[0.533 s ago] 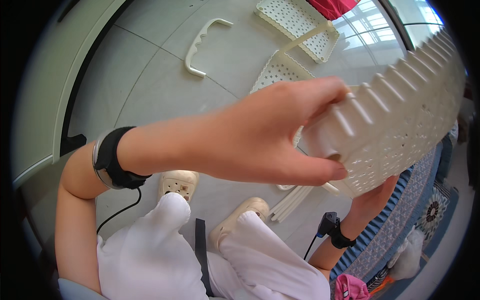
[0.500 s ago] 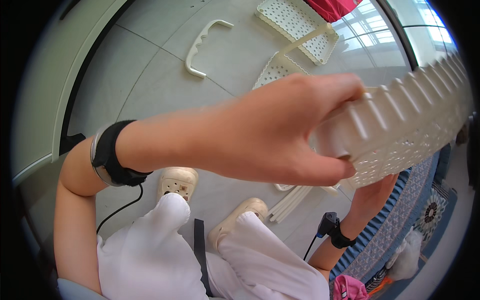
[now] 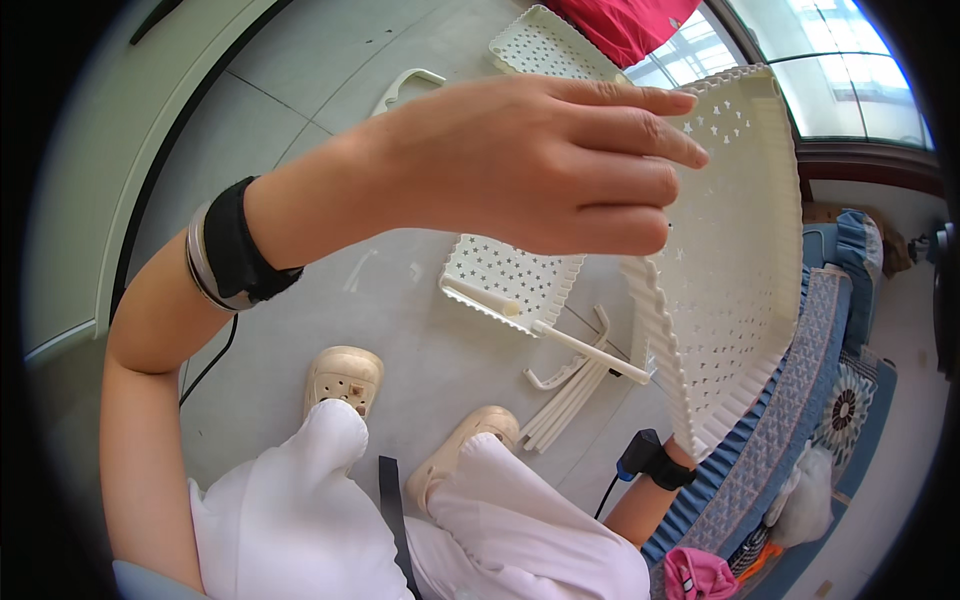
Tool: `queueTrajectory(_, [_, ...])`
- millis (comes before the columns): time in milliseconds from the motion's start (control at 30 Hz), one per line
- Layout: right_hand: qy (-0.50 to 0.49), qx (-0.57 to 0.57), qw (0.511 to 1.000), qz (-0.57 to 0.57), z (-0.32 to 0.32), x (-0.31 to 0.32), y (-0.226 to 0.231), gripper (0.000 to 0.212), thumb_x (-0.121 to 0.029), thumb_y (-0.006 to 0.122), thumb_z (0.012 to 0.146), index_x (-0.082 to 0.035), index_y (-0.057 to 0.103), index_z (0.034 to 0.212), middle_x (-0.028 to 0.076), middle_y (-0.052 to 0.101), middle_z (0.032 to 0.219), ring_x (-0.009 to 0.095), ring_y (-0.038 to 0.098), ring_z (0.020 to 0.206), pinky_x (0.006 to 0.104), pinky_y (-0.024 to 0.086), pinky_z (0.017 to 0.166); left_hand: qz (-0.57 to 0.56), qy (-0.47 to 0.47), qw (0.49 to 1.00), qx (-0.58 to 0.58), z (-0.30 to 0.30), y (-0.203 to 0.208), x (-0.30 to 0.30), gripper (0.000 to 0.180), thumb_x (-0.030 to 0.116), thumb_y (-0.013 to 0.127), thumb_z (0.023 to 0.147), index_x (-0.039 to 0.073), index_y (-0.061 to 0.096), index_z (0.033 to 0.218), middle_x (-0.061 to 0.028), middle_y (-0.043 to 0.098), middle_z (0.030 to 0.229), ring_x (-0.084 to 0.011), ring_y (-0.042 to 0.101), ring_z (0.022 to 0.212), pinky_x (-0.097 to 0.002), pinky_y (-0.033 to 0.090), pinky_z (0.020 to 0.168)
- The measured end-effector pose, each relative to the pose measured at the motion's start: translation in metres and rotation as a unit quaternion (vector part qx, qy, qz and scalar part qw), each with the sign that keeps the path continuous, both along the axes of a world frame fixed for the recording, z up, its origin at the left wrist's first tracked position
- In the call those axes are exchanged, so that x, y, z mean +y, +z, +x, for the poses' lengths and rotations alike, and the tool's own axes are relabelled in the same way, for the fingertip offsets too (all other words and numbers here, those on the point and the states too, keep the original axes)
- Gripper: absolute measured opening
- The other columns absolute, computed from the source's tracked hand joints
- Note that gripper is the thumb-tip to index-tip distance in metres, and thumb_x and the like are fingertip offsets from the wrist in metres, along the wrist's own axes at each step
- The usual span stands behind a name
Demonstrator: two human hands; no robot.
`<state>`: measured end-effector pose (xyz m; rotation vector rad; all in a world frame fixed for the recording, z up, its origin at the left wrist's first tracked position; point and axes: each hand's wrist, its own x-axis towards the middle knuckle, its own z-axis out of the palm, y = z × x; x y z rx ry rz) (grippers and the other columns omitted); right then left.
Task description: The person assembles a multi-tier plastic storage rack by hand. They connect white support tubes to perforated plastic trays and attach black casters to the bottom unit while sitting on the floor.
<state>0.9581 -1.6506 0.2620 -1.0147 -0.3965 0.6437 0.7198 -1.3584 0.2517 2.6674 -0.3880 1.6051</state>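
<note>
A cream plastic shelf basket (image 3: 740, 250), with star-shaped holes and a scalloped rim, is raised on edge at the right, its hollow side facing left. My left hand (image 3: 570, 165) is in front of its left edge, index and middle fingers stretched over it and the other fingers bent. The thumb is out of sight, and I cannot tell whether the fingertips touch the basket. My right forearm (image 3: 640, 510) rises to the basket's lower end; the hand is hidden behind the basket, which it holds up. Below lies a second basket (image 3: 510, 275) with pole stubs at its corners.
On the tiled floor lie another basket (image 3: 550, 45), a curved side frame (image 3: 405, 80) and several white tubes (image 3: 565, 415). My clogs (image 3: 345, 378) are near these parts. A blue patterned sofa (image 3: 770, 440) runs along the right, with a pink cloth (image 3: 700, 572). A pale cabinet (image 3: 120, 150) stands left.
The raised basket has turned from its ribbed outer side to its hollow inside. My left hand has loosened from its thumb-and-finger grip and moved up slightly. My right hand has gone behind the basket.
</note>
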Motion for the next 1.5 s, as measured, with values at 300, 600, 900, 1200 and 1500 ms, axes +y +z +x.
queueTrajectory(300, [-0.086,-0.033,0.980,-0.177,-0.015,0.000,-0.009,0.050,-0.031,0.046,0.091,-0.002,0.038,0.132,0.015,0.043,0.130,0.028,0.045,0.116,0.0418,0.037,0.097,0.002,0.045,0.999,0.004,0.005,-0.016,0.049,0.020,0.007,0.064,0.079,0.008,0.052,0.095,-0.0115,0.055,0.116,-0.0276,0.053,0.112,-0.0373,0.047,0.093])
queueTrajectory(600, [-0.111,0.007,0.953,-0.281,-0.021,-0.001,-0.018,0.054,-0.036,0.051,0.087,-0.002,0.042,0.129,0.013,0.052,0.122,0.025,0.054,0.107,0.0374,0.044,0.091,-0.207,0.058,0.977,0.014,0.007,-0.025,0.043,0.026,0.000,0.061,0.080,0.006,0.052,0.103,-0.0192,0.046,0.129,-0.0345,0.052,0.114,-0.0359,0.049,0.090])
queueTrajectory(900, [0.172,0.410,0.885,0.140,-0.014,0.002,-0.054,0.025,-0.007,0.044,0.092,0.013,0.042,0.107,0.015,0.044,0.102,0.024,0.055,0.082,0.0299,0.052,0.071,-0.466,0.095,0.870,0.132,-0.010,-0.051,-0.004,0.050,0.007,0.057,0.086,0.008,0.037,0.132,-0.0101,0.046,0.134,-0.0233,0.060,0.105,-0.0375,0.047,0.091])
queueTrajectory(1200, [0.143,0.580,0.768,0.231,-0.009,0.012,-0.067,0.012,0.006,0.051,0.085,0.010,0.041,0.088,0.013,0.042,0.090,0.022,0.060,0.080,0.0251,0.056,0.064,-0.474,0.093,0.859,0.169,-0.012,-0.059,-0.010,0.043,0.003,0.056,0.085,0.008,0.044,0.126,-0.0106,0.051,0.127,-0.0235,0.061,0.100,-0.0354,0.048,0.088])
queueTrajectory(1500, [-0.052,0.024,0.992,-0.108,-0.015,-0.001,-0.057,0.039,-0.014,0.054,0.088,0.001,0.045,0.123,0.010,0.054,0.118,0.021,0.059,0.099,0.0359,0.052,0.084,-0.491,0.056,0.854,0.161,-0.007,-0.056,-0.016,0.034,0.016,0.053,0.092,0.005,0.046,0.123,-0.0131,0.057,0.119,-0.0253,0.061,0.099,-0.0353,0.048,0.086])
